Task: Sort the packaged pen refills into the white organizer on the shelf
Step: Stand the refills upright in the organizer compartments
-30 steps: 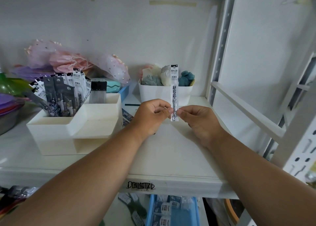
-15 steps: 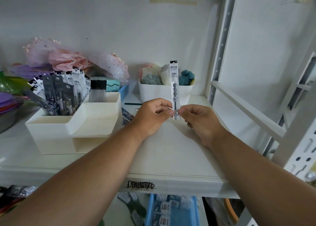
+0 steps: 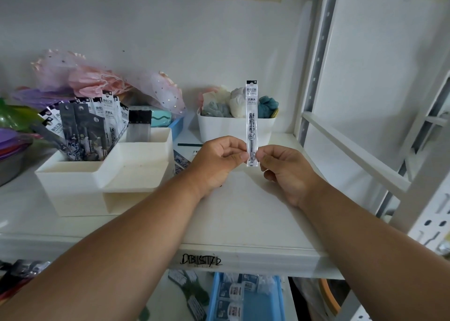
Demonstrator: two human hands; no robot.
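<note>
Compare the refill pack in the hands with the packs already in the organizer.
The held pack stands upright, alone, pinched low by the left hand and right hand; the stored packs lean bunched in the white organizer. The held one is white; some stored are dark. Several share its white label.

Both forearms are bare to the frame's lower edge, no sleeve showing. The left hand (image 3: 219, 161) and right hand (image 3: 285, 172) are bare too: no gloves, rings, watch or bands. Fingernails are short and unpainted.
</note>
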